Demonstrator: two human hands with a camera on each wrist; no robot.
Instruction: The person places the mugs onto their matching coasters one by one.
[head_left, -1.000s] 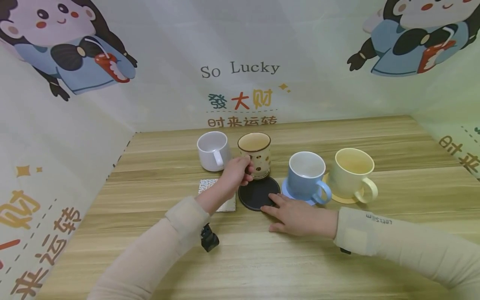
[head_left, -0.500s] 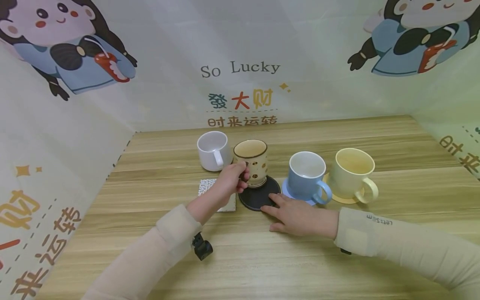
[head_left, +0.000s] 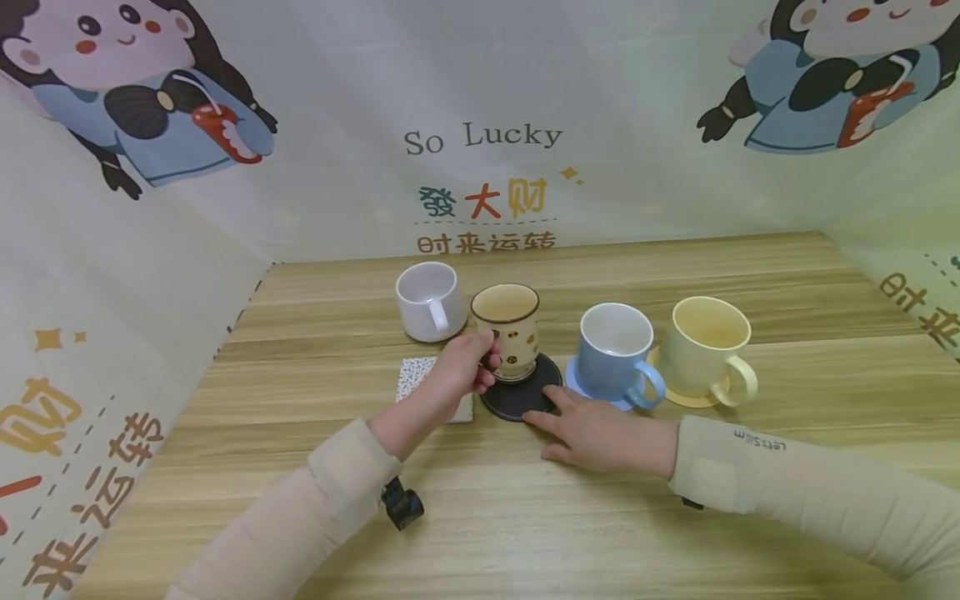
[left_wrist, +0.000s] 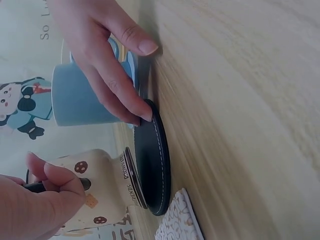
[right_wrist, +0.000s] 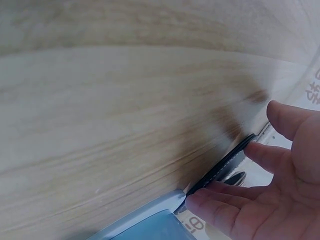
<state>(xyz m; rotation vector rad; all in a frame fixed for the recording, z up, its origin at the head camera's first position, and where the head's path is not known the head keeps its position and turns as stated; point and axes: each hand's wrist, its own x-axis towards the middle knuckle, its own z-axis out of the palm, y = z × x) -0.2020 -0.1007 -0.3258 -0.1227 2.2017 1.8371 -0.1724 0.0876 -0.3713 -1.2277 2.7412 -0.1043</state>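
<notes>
My left hand [head_left: 461,367] grips the dark handle of a beige mug [head_left: 517,337] with a cookie pattern and a dark rim. Its base is over the back part of a round black coaster [head_left: 517,405]; in the left wrist view the mug [left_wrist: 102,192] tilts slightly, and I cannot tell whether its whole base touches the coaster. My right hand [head_left: 600,435] lies at the coaster's right side, fingers extended, with fingertips on the stitched edge. In the right wrist view the fingers of this hand [right_wrist: 280,185] touch the coaster's rim.
A white mug [head_left: 426,304] stands behind a speckled square coaster [head_left: 414,375], left of the beige mug. To the right, a blue mug [head_left: 611,358] sits on a blue coaster [head_left: 573,382], and a yellow mug [head_left: 697,354] on a yellow coaster [head_left: 693,402]. A printed cloth hangs behind.
The left hand has brought the beige mug forward, from behind the black coaster to over it. The right hand stays on the coaster's edge.
</notes>
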